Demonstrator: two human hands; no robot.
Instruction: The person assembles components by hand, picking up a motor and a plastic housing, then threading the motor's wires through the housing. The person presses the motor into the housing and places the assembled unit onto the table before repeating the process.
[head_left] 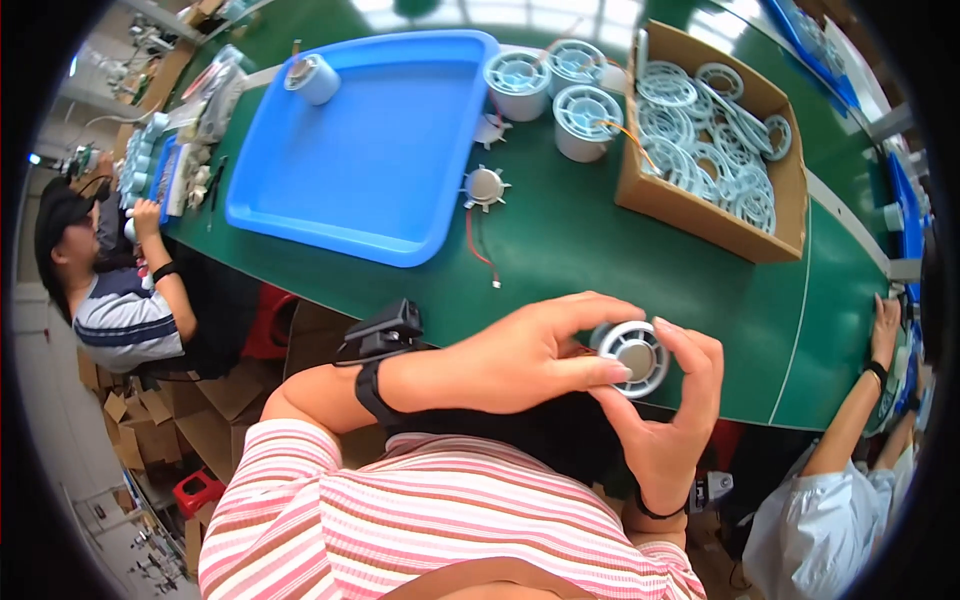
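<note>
Both my hands hold a small round fan housing point(650, 384) with a pale spoked ring and a grey motor disc at its middle, near the table's front edge. My left hand point(525, 350) grips its left side, thumb on the rim and fingers over the top. My right hand point(675, 400) is closed on its right side, with a finger at the top and the thumb below. Part of the housing is hidden behind my fingers. Beyond my hands, a loose motor point(486, 187) with radiating tabs and a red wire lies on the green table point(560, 250).
A blue tray point(350, 150) holds one light housing point(318, 82) in its far left corner. Three pale housings point(587, 125) stand between it and a cardboard box point(700, 215) of spoked rings point(690, 150). Co-workers sit left point(130, 300) and right point(825, 510).
</note>
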